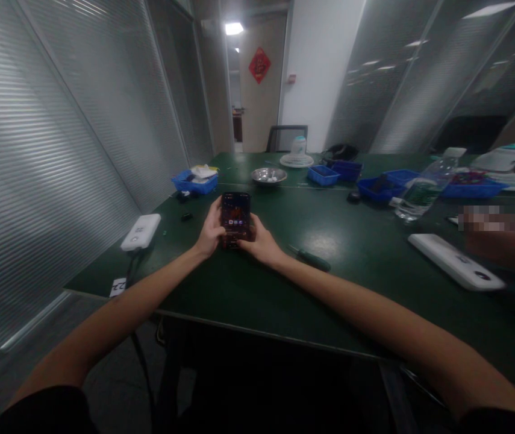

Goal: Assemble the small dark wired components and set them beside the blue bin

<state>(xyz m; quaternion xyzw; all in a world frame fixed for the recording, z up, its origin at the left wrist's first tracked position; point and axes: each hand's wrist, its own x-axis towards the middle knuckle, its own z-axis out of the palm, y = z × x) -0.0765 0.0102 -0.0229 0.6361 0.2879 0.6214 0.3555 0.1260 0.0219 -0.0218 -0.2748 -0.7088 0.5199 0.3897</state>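
A black smartphone [235, 217] with a lit, dark screen is held upright between both hands above the green table [257, 283]. My left hand [211, 232] grips its left edge, thumb at the lower left of the screen. Around the right edge is my right hand [261, 242], its thumb over the bottom of the screen. The backs of the fingers behind the phone are hidden. To the right of my right wrist lies a screwdriver [312, 259] with a dark green handle, flat on the table.
White power banks lie at left [141, 232] and right [456, 261]. A co-worker's blurred hand [501, 232] reaches in by a plastic bottle [429, 187]. Farther back are a metal bowl [268, 176], a blue basket [194, 184], several other blue trays and a white fan [297, 158].
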